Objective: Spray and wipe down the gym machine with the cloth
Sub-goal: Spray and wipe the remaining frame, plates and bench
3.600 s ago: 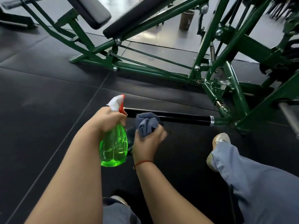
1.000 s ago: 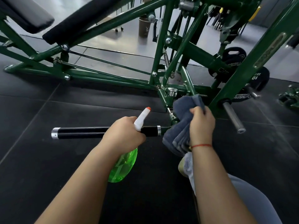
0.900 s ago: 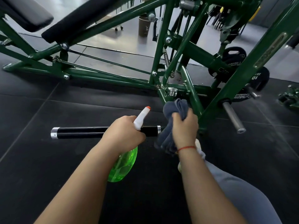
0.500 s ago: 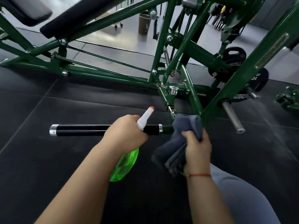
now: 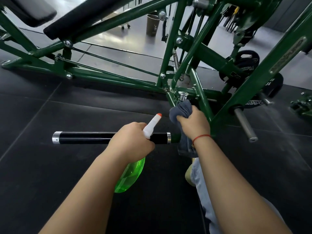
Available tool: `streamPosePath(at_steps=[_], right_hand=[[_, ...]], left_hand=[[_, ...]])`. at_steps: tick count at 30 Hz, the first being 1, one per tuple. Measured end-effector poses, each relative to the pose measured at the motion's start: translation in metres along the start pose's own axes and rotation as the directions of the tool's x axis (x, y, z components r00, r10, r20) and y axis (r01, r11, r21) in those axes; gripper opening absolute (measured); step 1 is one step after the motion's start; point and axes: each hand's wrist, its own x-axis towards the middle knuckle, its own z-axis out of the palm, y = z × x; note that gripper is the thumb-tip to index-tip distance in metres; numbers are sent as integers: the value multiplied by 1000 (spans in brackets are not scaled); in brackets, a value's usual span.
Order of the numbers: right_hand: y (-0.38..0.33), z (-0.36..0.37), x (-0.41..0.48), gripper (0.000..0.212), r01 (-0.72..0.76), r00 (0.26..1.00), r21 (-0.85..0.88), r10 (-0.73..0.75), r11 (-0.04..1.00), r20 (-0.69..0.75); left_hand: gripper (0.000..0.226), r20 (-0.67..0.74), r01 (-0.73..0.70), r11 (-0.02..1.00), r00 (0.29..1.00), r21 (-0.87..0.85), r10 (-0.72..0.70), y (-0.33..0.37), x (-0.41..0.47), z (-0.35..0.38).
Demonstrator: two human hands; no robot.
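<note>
A dark green gym machine (image 5: 118, 80) fills the upper view, with a black handle bar (image 5: 87, 137) jutting left near the floor. My left hand (image 5: 133, 141) grips a green spray bottle (image 5: 130, 174) by its neck, its white nozzle with an orange tip pointing up and right, in front of the bar. My right hand (image 5: 194, 124) grips a bunched grey cloth (image 5: 182, 109) and holds it against the green frame joint just below a chrome knob (image 5: 183, 95). Part of the cloth hangs under my wrist.
Black rubber mats cover the floor (image 5: 42, 174). A steel weight peg (image 5: 244, 124) sticks out at the right, with black weight plates (image 5: 270, 85) behind it. A brown paper cup (image 5: 152, 25) stands on the grey floor beyond the frame. My trouser leg (image 5: 206, 191) lies at lower right.
My right hand lifted the cloth from low beside the bar's end up onto the frame joint under the chrome knob. The left hand and bottle barely moved.
</note>
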Motion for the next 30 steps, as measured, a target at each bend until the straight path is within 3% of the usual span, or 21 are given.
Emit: streamPosePath(at_steps=[4,6,8,11,14,19,20,23,28,30], right_hand=[[16,-1,-6,26,-162,978,401,201,902,-56],[20,1,-6,32,-259,943,591,333,764,-18],[25,0,-9,36,-398,881,716,458,574,122],[39,7,-30,28,-494,849,802,388,336,360],[39,33,-46,34,-460,836,882,288,-97,468],[30,60,-51,36,-325,864,894,289,-308,413],[29,57,-54,44,-319,868,885,270,-340,417],[23,42,-65,36,-340,849,890,307,-303,429],[20,21,-83,34,-394,801,918,472,-47,368],[19,13,-82,31,-304,820,947,536,107,203]], left_hand=[[73,-26,-20,999,999,38,21,-1,-1,1],[70,-29,-19,999,999,40,20,-3,2,3],[67,-49,-18,999,999,46,20,-4,5,4],[68,-58,-25,998,998,61,29,-5,9,5],[62,-62,-3,999,998,48,6,-7,11,6],[75,-55,-39,996,998,77,44,-4,6,6],[73,-54,-34,997,998,68,38,-4,5,6],[76,-51,-50,997,997,56,53,-4,6,2],[80,-66,-34,995,997,-89,28,0,8,1],[70,-65,0,987,998,-161,-10,1,10,4]])
